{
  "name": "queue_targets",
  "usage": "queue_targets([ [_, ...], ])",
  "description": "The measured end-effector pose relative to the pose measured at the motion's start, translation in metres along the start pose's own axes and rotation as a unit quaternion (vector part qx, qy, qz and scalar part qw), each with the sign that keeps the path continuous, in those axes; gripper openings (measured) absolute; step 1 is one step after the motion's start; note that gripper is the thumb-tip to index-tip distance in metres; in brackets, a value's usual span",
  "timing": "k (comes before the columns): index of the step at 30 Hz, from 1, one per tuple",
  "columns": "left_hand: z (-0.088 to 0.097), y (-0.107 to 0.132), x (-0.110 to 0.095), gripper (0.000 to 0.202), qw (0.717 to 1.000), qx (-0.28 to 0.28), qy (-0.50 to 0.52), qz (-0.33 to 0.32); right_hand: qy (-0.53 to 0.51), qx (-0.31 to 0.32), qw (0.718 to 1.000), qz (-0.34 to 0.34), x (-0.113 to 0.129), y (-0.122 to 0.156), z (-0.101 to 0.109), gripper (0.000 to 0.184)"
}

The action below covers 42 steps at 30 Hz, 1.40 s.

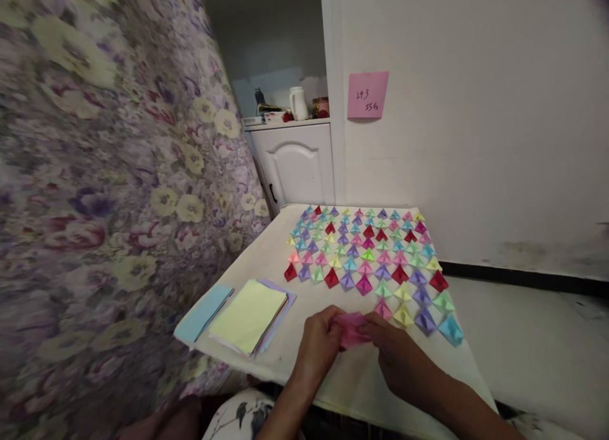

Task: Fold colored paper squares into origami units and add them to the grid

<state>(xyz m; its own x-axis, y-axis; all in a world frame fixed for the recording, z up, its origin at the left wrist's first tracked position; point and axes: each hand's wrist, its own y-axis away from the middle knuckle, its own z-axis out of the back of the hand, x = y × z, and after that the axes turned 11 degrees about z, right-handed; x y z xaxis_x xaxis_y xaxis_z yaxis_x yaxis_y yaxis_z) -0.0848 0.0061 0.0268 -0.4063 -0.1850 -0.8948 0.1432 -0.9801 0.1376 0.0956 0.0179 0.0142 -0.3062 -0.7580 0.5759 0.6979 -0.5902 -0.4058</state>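
Note:
A pink sheet of paper (352, 330), partly folded, is held between both hands above the near part of the table. My left hand (321, 335) pinches its left side, thumb on top. My right hand (387, 342) grips the right side with closed fingers. Just beyond the hands, rows of small folded paper pieces (364, 283) in many colours cover the right and far part of the table. The fingertips hide some of the pink paper, so its exact folds cannot be made out.
A stack of coloured paper (250, 313), yellow on top, lies left of the hands, with blue paper (203, 313) beside it. The cream table (266, 253) meets a white wall bearing a pink note (368, 96). A floral curtain (118, 205) hangs at the left, near a white cabinet (299, 170).

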Motion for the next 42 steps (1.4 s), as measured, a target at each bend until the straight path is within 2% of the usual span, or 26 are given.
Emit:
queue_targets([
  [3, 0.0, -0.001, 0.0, 0.026, 0.999, 0.013, 0.037, 0.021, -0.003, -0.028, 0.999, -0.023, 0.003, -0.003, -0.001, 0.039],
  [6, 0.0, 0.001, -0.005, 0.02, 0.995, 0.046, 0.083, 0.04, 0.01, -0.051, 0.997, -0.052, 0.004, -0.007, -0.002, 0.018],
  [8, 0.001, 0.003, -0.01, 0.023, 0.99, 0.068, 0.116, 0.04, 0.013, -0.071, 0.996, -0.05, 0.004, -0.01, -0.002, 0.009],
  [11, 0.003, 0.006, -0.017, 0.032, 0.98, 0.1, 0.167, 0.043, 0.007, -0.108, 0.993, -0.043, 0.001, -0.012, -0.001, 0.011],
  [14, 0.005, 0.006, -0.02, 0.031, 0.974, 0.113, 0.187, 0.052, -0.013, -0.127, 0.99, -0.064, -0.001, -0.013, 0.002, 0.014],
  [19, 0.002, 0.002, -0.018, 0.031, 0.976, 0.068, 0.192, 0.073, -0.087, -0.108, 0.985, -0.099, 0.003, -0.012, 0.007, 0.011],
  [22, -0.001, 0.002, -0.017, 0.026, 0.973, 0.065, 0.206, 0.08, -0.159, -0.112, 0.973, -0.127, 0.009, -0.013, 0.01, 0.008],
  [26, -0.005, 0.002, -0.016, 0.023, 0.968, 0.066, 0.229, 0.084, -0.252, -0.154, 0.94, -0.169, 0.014, -0.015, 0.017, 0.049],
  [28, -0.007, 0.002, -0.017, 0.023, 0.965, 0.069, 0.238, 0.086, -0.279, -0.181, 0.924, -0.189, 0.012, -0.016, 0.019, 0.058],
  [33, -0.018, 0.003, -0.021, 0.024, 0.969, 0.049, 0.228, 0.087, -0.412, -0.189, 0.871, -0.19, 0.002, -0.017, 0.018, 0.045],
  [37, -0.023, 0.002, -0.024, 0.026, 0.97, 0.044, 0.22, 0.087, -0.39, -0.207, 0.874, -0.204, 0.002, -0.018, 0.021, 0.039],
  [42, -0.016, -0.001, -0.027, 0.028, 0.97, 0.025, 0.223, 0.095, -0.382, -0.208, 0.876, -0.209, 0.004, -0.019, 0.031, 0.036],
])
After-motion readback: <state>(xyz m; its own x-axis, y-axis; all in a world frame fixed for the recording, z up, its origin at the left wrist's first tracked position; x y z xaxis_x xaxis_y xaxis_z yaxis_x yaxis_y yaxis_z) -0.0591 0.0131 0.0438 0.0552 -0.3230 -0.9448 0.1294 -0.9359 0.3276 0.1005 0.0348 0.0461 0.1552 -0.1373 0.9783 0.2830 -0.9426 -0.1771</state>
